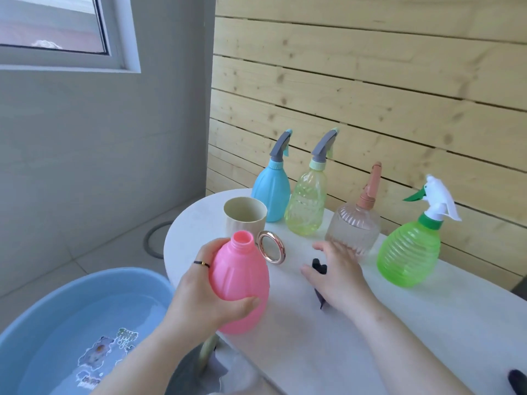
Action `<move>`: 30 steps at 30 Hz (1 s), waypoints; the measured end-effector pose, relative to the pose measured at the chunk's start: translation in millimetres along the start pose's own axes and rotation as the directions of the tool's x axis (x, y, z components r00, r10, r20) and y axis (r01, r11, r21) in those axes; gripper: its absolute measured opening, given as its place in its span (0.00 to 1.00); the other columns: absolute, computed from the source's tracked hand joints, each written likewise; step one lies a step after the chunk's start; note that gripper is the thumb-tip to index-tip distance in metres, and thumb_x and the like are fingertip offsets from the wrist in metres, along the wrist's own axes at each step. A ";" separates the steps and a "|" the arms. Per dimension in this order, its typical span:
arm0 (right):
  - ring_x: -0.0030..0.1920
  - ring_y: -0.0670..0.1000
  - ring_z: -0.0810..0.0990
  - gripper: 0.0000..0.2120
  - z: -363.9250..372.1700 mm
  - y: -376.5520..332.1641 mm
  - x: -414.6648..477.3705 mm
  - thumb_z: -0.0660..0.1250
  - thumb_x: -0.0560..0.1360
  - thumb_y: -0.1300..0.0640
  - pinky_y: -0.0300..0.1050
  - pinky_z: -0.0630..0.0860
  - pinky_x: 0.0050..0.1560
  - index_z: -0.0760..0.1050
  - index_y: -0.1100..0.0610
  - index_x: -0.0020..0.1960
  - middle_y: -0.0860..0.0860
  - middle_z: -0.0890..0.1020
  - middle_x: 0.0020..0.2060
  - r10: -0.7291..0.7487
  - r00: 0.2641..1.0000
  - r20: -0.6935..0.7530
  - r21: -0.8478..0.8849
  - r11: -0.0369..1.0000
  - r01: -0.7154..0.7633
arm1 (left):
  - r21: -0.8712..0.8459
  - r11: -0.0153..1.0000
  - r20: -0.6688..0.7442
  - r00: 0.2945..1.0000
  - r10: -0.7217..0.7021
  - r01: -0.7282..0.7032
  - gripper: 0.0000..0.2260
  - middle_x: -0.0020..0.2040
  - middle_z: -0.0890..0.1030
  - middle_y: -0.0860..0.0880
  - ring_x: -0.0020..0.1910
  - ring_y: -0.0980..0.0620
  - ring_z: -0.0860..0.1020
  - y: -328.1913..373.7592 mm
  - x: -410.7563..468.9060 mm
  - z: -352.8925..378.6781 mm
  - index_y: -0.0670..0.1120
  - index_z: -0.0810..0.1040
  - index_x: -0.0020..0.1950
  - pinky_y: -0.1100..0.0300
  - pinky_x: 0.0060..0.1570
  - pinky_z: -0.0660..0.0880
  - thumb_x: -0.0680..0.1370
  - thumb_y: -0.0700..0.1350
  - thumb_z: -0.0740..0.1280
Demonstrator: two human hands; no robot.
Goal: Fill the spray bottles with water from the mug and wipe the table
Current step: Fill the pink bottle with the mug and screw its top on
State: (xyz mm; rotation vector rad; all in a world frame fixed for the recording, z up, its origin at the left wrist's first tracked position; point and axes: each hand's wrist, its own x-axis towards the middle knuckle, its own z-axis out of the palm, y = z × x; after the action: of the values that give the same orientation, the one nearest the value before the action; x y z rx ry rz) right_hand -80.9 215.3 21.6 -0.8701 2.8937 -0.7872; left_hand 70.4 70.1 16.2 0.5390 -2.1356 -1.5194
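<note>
The uncapped pink spray bottle [239, 283] is grasped by the left hand [196, 295]. The right hand [339, 275] lies released over a black spray head [318, 266] on the counter [356, 346]. Filling step, judged: next requires lifting the mug [245, 218], just beyond the fingers [245, 305].

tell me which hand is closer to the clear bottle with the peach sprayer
Right. The right hand is just in front of the clear bottle, fingertips near its base. The left hand is farther to the left, gripping the pink bottle.

A blue basin [40, 312] of water sits on the tiled floor [85, 246] below a white-framed window [51, 21].
</note>
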 end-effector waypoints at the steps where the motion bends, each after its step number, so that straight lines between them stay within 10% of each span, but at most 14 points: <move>1: 0.68 0.51 0.59 0.24 -6.6 9.1 -3.6 0.63 0.74 0.49 0.41 0.58 0.63 0.63 0.53 0.67 0.49 0.67 0.66 0.013 0.999 0.045 -0.097 0.995 -0.008 | -0.010 1.000 0.016 1.000 0.014 -0.014 0.34 0.46 0.74 0.64 0.44 0.70 0.73 1.8 -0.1 6.8 0.70 0.63 0.48 0.72 0.33 0.71 0.45 0.57 0.70; 13: 0.57 0.53 0.69 0.13 -9.9 50.2 -24.6 0.62 0.74 0.54 0.42 0.63 0.50 0.71 0.53 0.57 0.50 0.75 0.56 0.002 0.997 0.076 -0.249 0.968 0.017 | -0.021 0.996 0.199 0.976 0.090 -0.088 0.35 0.49 0.72 0.65 0.45 0.77 0.70 17.7 2.1 63.2 0.67 0.62 0.52 0.77 0.37 0.70 0.48 0.57 0.72; 20: 0.46 0.51 0.77 0.14 -46.9 41.5 -17.2 0.68 0.72 0.58 0.41 0.70 0.43 0.73 0.56 0.57 0.51 0.78 0.47 0.126 0.991 -0.048 0.261 0.959 -0.110 | 0.051 0.995 0.293 0.954 0.064 -0.083 0.38 0.55 0.69 0.65 0.53 0.64 0.72 25.6 4.7 53.3 0.67 0.59 0.57 0.77 0.40 0.69 0.52 0.59 0.75; 22: 0.47 0.52 0.78 0.09 -74.4 31.8 -17.9 0.67 0.73 0.60 0.43 0.74 0.50 0.72 0.55 0.51 0.51 0.78 0.45 0.148 0.987 -0.054 0.577 0.812 -0.091 | 0.047 0.996 0.279 0.959 0.059 -0.075 0.32 0.50 0.70 0.66 0.48 0.65 0.73 28.2 1.5 56.8 0.67 0.60 0.52 0.78 0.37 0.69 0.60 0.49 0.78; 25: 0.43 0.52 0.80 0.06 -104.1 9.1 -24.6 0.59 0.76 0.66 0.45 0.78 0.52 0.69 0.57 0.44 0.54 0.78 0.43 0.109 0.983 -0.150 0.952 0.283 0.114 | 0.048 0.996 0.260 0.964 0.062 -0.077 0.31 0.48 0.70 0.65 0.45 0.67 0.72 28.7 -1.8 62.1 0.66 0.60 0.52 0.77 0.35 0.70 0.63 0.45 0.77; 30: 0.41 0.47 0.81 0.09 -122.0 -27.3 -23.8 0.55 0.79 0.65 0.41 0.75 0.54 0.69 0.57 0.42 0.52 0.77 0.41 0.193 0.934 -0.301 0.932 -0.147 0.331 | 0.043 0.996 0.272 0.960 0.063 -0.077 0.30 0.48 0.70 0.65 0.46 0.67 0.72 30.1 -3.2 64.0 0.67 0.60 0.49 0.76 0.35 0.71 0.64 0.43 0.76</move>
State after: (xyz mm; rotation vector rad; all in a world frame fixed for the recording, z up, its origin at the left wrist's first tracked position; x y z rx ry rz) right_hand -66.2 264.5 138.0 -0.5357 1.1612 -2.7775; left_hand 34.7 130.3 26.2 0.2815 -2.3783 -1.5767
